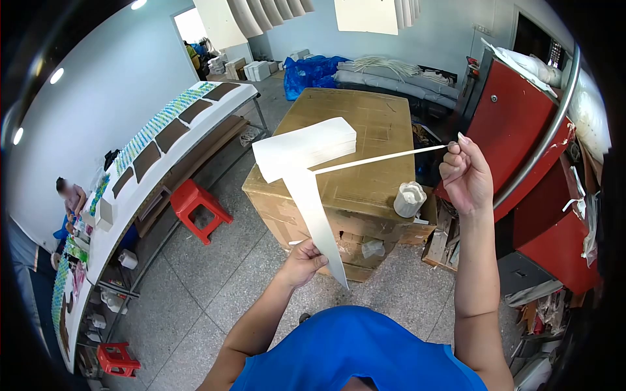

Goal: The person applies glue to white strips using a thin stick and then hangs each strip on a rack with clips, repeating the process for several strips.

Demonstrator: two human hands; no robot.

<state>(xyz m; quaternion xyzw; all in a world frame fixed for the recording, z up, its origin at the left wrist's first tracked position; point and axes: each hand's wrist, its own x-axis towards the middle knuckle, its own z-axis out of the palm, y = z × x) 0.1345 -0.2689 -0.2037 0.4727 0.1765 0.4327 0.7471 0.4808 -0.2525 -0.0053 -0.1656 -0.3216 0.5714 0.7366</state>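
My left hand (302, 263) is closed on a wide white strip (312, 208), which slopes down past the front edge of a large cardboard box (375, 107). A short white end pokes out on the left side of that hand. Raised at the right, my right hand (468, 171) pinches the end of a thin white strip (385, 157). The thin strip stretches taut from the top of the wide one. Behind their meeting point, a stack of white sheets (306, 146) lies on the box. A whitish rolled bundle (410, 199) stands near its right corner.
To the left runs a long table (147, 140) with brown sheets and blue-green items; a seated person (73, 199) is at its far end. A red stool (199, 210) stands between. Red cabinets (515, 124) flank my right arm. A blue plastic bag (310, 73) lies behind the box.
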